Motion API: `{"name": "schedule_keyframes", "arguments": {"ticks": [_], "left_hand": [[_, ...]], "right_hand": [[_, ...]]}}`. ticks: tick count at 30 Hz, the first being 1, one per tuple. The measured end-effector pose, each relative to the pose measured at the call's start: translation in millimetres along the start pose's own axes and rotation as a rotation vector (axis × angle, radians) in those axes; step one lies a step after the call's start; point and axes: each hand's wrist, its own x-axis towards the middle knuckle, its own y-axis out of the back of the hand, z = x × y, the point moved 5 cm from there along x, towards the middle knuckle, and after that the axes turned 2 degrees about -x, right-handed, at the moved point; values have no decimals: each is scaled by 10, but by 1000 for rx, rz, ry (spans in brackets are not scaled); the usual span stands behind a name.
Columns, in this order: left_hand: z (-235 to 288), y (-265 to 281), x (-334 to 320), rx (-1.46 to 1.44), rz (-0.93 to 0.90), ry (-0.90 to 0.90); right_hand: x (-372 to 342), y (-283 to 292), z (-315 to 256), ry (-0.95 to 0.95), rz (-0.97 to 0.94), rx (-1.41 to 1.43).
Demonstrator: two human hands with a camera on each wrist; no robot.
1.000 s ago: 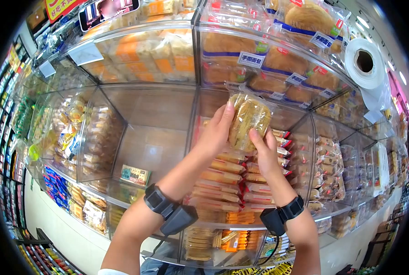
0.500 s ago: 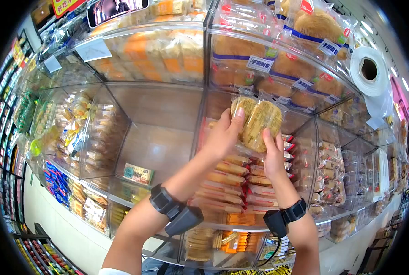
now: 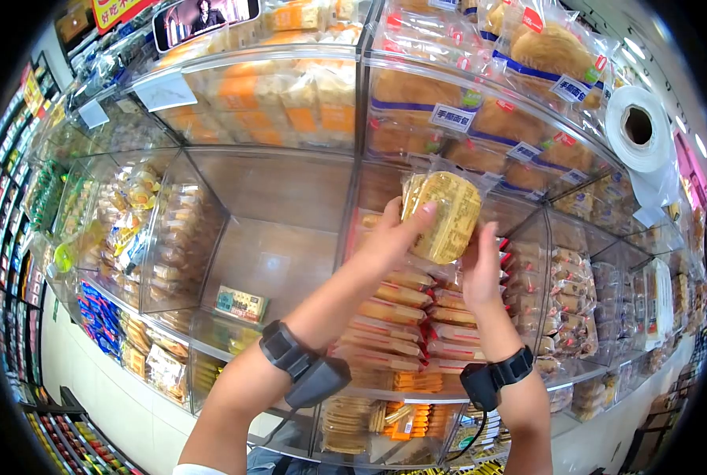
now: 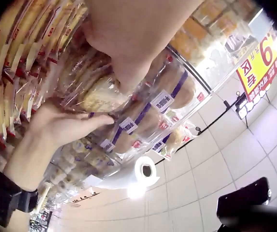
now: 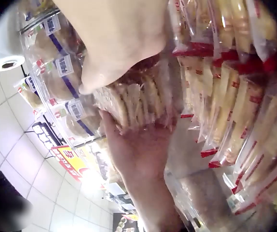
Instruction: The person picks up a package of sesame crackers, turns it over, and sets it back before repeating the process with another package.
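A small stack of flat oval biscuits (image 3: 452, 214) in clear wrappers is held up over the middle bin. My left hand (image 3: 397, 237) grips it from the left, thumb across the front pack. Close by the lower right edge is my right hand (image 3: 482, 273), its thumb raised straight and off the front pack; its other fingers are mostly hidden behind the stack. Several thin packs standing side by side show in the right wrist view, where the biscuits (image 5: 136, 104) lie between both hands. Beneath them stand rows of red-edged wrapped pastries (image 3: 385, 324).
Clear bin walls divide the shelf. Bagged bread loaves (image 3: 413, 87) and orange-and-white packs (image 3: 266, 95) fill the upper bins. A plastic bag roll (image 3: 640, 131) hangs at right. One small green-and-cream pack (image 3: 241, 304) lies in the left bin; a phone (image 3: 205, 22) stands on top.
The front biscuit pack, which had slid rightward from the one behind, now sits closer over the stack. My right thumb has come off it; my left hand keeps its grip.
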Motion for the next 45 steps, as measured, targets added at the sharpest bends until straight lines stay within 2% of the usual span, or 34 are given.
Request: {"name": "schedule_keyframes", "arguments": {"ticks": [4, 6, 8, 9, 12, 13, 15, 16, 17, 18, 19, 24, 28, 32, 35, 39, 42, 44, 45], "left_hand": [[28, -54, -2, -306, -180, 53], [3, -69, -32, -408, -196, 203], [-12, -79, -28, -441, -223, 180], [-11, -87, -38, -434, -247, 166], [-12, -99, -18, -478, -298, 131], [-22, -113, -17, -504, -314, 127], [-35, -124, -38, -488, -286, 198], [-20, -124, -63, -478, -266, 229], [42, -111, -99, -371, -150, 138], [5, -48, -62, -313, -120, 93], [-82, 36, 11, -255, -92, 50], [-51, 203, 112, 58, 110, -195], [-63, 271, 105, -78, 223, -70], [50, 125, 18, 109, 208, -60], [-15, 107, 60, 174, 92, -108], [-53, 144, 82, 115, 110, -80], [-59, 181, 102, 162, 178, -131], [-69, 194, 113, 176, 187, -86], [-65, 203, 110, 183, 196, -67]], "right_hand": [[80, 226, -46, -125, 59, 213], [84, 221, -64, -134, 47, 266], [97, 191, -72, -142, 27, 322], [73, 148, -60, -176, -62, 386], [33, 100, -120, -213, 1, 188], [13, 130, -27, -293, -36, 254], [-13, 153, 162, -450, -116, 388], [-40, 157, 188, -452, -165, 379], [-82, 70, 150, -455, -218, 370], [-118, -19, 103, -458, -271, 361], [-141, -49, 58, -457, -239, 274], [-112, -23, 3, -457, -138, 217], [-39, 46, 112, -376, -41, 199], [-35, 80, 68, -223, 109, -18], [-69, 12, 22, -204, 136, 75], [-57, -31, -20, -254, 71, 145], [-60, -1, 12, -312, 69, 218], [-45, 49, 50, -350, 86, 260], [-32, 57, 69, -375, 34, 352]]}}
